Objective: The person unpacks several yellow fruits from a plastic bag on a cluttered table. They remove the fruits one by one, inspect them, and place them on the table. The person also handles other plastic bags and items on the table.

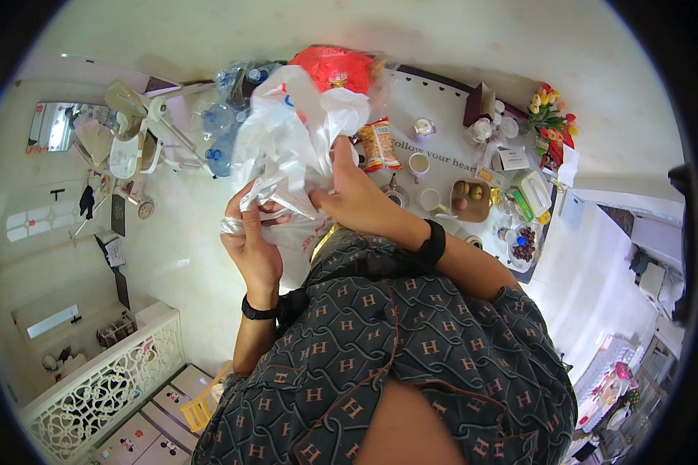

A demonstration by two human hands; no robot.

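Note:
A crumpled white plastic bag (285, 128) is stretched between my two hands, above the left end of the table. My left hand (253, 238) grips its lower left edge, with a strip of the plastic wrapped around the fingers. Higher up on the right, my right hand (349, 192) pinches another part between thumb and fingers. A small piece with printed lines (294, 200) shows in the folds between the hands. What lies inside the bag cannot be told. Behind it rests a red plastic bag (334, 67), and a snack packet (379, 144) is just right of it.
Empty-looking plastic bottles (218, 136) cluster at the table's left edge. On the table (442, 116) stand mugs (419, 164), a fruit basket (469, 199), grapes (524, 247) and tulips (549, 116). A folding high chair (134, 139) is farther left; a lattice partition (110, 383) is lower left.

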